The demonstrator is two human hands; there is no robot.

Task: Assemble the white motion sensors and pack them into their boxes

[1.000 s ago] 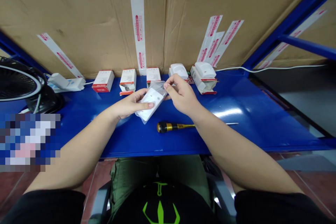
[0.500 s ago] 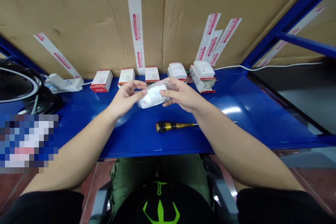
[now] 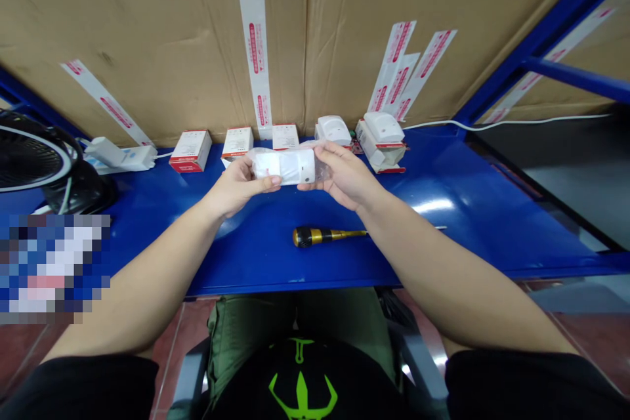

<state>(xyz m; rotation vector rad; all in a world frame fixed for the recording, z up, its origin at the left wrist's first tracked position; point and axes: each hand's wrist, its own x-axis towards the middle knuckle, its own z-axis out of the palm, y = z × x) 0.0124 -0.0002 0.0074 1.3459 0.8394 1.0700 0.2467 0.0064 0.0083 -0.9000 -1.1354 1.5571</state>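
Observation:
Between both hands, above the blue table, is a white motion sensor in a clear plastic bag. My left hand grips its left end, thumb across the front. At the right end, my right hand pinches the bag, with fingers beneath it. Below the hands lies a screwdriver with a black and yellow handle; my right forearm hides part of its shaft. Behind the hands stand red-and-white boxes. Two more white sensors rest on boxes to the right.
A black fan and a white power strip occupy the left side of the blue table. Taped cardboard forms the back wall. A white cable runs along the back right, near a blue metal frame.
The bagged sensor has risen slightly and turned from tilted to nearly level, its front now plainer to see. My right thumb has moved from the sensor's face to the bag's right end.

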